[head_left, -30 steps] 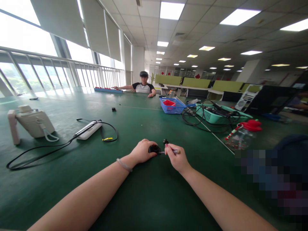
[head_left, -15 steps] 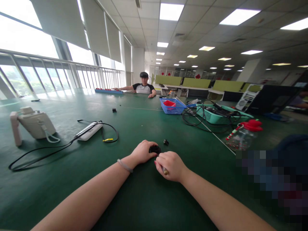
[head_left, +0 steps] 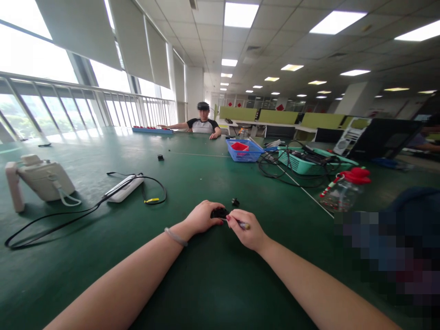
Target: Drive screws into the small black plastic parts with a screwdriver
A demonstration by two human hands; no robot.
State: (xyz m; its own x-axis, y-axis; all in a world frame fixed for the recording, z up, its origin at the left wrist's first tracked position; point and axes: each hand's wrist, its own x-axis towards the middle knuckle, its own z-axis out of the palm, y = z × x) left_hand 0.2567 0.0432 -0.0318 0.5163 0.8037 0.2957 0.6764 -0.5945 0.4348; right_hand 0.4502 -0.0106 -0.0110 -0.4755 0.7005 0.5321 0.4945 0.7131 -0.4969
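My left hand [head_left: 202, 217] is closed around a small black device [head_left: 219, 213], steadying it on the green table. The device is partly hidden by my fingers, so I cannot tell its exact kind. In my right hand [head_left: 246, 228], a slim tool that looks like a small screwdriver [head_left: 245, 225] is pinched, its pale yellowish handle end sticking out to the right. Its thin front end meets the right side of the black device. A little black part [head_left: 235, 201] lies just beyond my hands on the tabletop.
Left of me stand a beige bottle [head_left: 46, 178] and a white power strip [head_left: 125, 188] with a black cable. Ahead right are a blue basket [head_left: 244, 153], a green basket [head_left: 292, 161] with cables, and a red-lidded jar [head_left: 347, 190]. A person [head_left: 203, 123] sits across the table.
My right hand has turned so the tool's handle end now points right instead of down toward me. The left hand still holds the black device. The view has shifted slightly.
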